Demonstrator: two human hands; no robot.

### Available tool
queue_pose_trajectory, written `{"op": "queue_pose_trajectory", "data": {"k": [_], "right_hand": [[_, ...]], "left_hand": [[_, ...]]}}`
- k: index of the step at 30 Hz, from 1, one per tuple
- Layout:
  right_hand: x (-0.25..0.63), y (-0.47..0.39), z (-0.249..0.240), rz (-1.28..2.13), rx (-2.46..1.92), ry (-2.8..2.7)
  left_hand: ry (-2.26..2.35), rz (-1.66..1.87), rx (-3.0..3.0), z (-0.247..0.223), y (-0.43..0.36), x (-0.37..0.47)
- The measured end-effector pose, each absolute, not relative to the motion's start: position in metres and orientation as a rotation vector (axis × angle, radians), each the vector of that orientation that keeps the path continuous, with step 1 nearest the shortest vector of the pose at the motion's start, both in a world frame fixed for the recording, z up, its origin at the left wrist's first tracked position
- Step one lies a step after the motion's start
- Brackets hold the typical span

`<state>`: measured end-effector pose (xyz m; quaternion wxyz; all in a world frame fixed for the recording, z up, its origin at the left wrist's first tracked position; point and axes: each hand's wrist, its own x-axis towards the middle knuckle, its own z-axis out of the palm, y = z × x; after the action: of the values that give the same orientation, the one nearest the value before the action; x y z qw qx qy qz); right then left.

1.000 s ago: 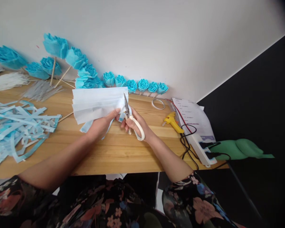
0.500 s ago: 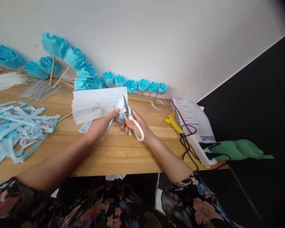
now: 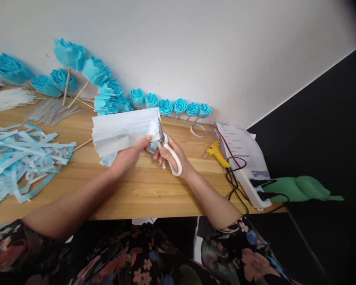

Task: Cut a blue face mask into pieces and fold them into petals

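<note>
1. The left hand (image 3: 129,154) has its grip pinched on the lower right part of a pale pleated sheet (image 3: 123,126), thumb on top; the sheet is held above the middle of the desk (image 3: 166,198), towards the far edge.
2. The right hand (image 3: 173,152) has its grip wrapped around the white handles of the scissors (image 3: 162,139); their blades point towards the far edge, at the sheet's right end. They look nearly together, though the sheet may hide part of them.
3. A blue piece (image 3: 108,159) shows beneath the sheet.
4. Cut strips (image 3: 26,158) lie heaped by the desk's left end.
5. Blue flowers (image 3: 180,106) line the far edge.
6. A yellow glue gun (image 3: 217,153) lies near the right end.
</note>
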<state>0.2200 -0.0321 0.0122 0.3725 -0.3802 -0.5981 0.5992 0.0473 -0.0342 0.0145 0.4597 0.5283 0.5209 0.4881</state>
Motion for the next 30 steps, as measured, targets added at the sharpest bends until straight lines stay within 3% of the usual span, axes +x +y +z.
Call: {"op": "queue_pose_trajectory", "data": {"k": [30], "right_hand": [[0.215,-0.036,0.009,1.447,-0.985,-1.495]], "left_hand": [[1.279,1.266,1.349,0.008,-0.031,0.047]]}}
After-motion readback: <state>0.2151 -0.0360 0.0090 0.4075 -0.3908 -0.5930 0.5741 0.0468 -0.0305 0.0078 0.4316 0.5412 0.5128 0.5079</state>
